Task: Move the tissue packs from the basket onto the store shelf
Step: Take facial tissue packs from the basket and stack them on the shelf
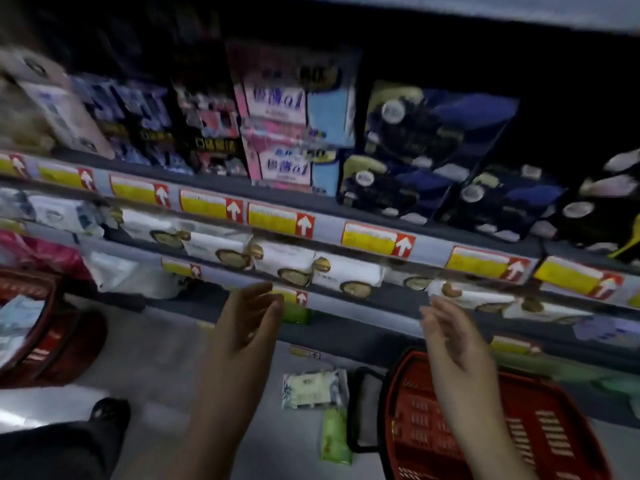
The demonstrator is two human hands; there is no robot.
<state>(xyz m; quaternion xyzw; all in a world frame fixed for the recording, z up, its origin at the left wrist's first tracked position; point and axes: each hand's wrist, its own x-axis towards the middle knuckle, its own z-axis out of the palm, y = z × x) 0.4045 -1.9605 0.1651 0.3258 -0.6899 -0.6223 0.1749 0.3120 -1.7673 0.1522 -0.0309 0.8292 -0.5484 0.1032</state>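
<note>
- Your left hand (247, 320) holds nothing: the fingers are straight and close together, and their tips sit in front of the shelf's (360, 310) front edge.
- Your right hand (450, 344) is also empty, with fingers loosely spread and blurred. It is raised above the near rim of the basket (426, 431), well apart from the left hand.
- The red basket stands on the floor (166, 355) at the lower right, with its black handle (356, 410) folded down on its left side.
- Two tissue packs lie on the floor between your forearms, just left of that handle: a pale pack (311, 389) and, nearer to you, a green pack (334, 434), the two touching or nearly so.
- A row of white packs (294, 263) lies along the shelf, from its left end to behind your right hand.
- Yellow and red tags (280, 220) run along the shelf edge above that row.
- On the top shelf, pink packs (280, 133) stand at the middle and dark packs (433, 147) to the right.
- A second basket (45, 344), also red, sits by the left edge of the floor with pale packs inside.
- A dark shoe (109, 412) rests on the floor at the lower left.
</note>
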